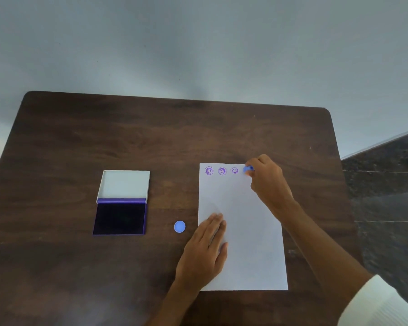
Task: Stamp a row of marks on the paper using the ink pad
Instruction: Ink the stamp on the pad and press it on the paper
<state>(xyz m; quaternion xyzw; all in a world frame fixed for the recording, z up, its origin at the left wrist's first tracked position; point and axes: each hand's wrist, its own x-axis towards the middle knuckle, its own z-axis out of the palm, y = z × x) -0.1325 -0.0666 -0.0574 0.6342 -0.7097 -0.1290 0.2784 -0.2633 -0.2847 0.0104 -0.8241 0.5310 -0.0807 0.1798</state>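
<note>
A white sheet of paper (245,231) lies on the right half of the dark wooden table (151,142). Three purple smiley marks (222,171) run in a row along its top edge. My right hand (267,178) grips a small blue stamp (248,169), which sits on the paper just right of the third mark. My left hand (204,249) rests flat on the paper's left edge, fingers together. An open ink pad (120,218) with a dark purple pad and a raised white lid lies to the left.
A round blue cap (179,226) lies on the table between the ink pad and the paper. A pale wall rises behind the table. Dark stone flooring (386,196) shows past the table's right edge.
</note>
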